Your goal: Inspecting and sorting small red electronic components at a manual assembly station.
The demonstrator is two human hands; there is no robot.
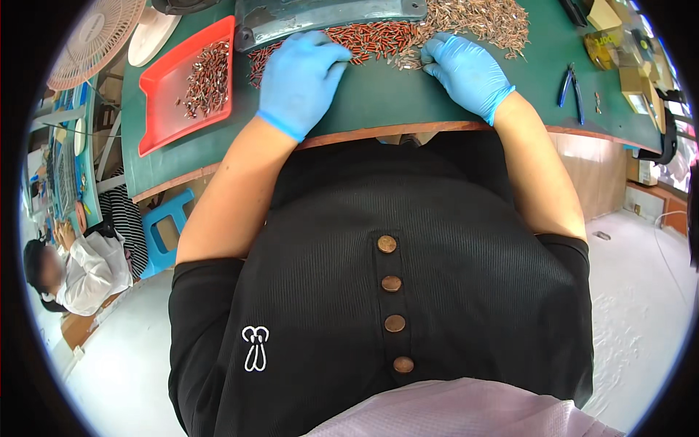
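I sit at a green-topped work table (378, 102) in a workshop with a pale floor, and the table is my landmark for everything else. Along its far side runs a long heap of small red and coppery parts (378, 35), thinning into a lighter metallic scatter toward the far right. My left hand (300, 76), in a blue glove, lies palm-down on the table at the near edge of that heap, fingers curled loosely together over the red pieces; I cannot tell whether it grips any. My right hand (466, 69), gloved the same, rests on the table beside it, fingertips drawn together in a pinch on a few small metal pieces at the heap's edge. A grey metal guard (328, 16) stands on the table just behind the heap. On the table's left part sits a red tray (156, 116) holding a small pile of the same parts. Blue-handled pliers (573, 91) lie on the table's right part, well apart from my hands.
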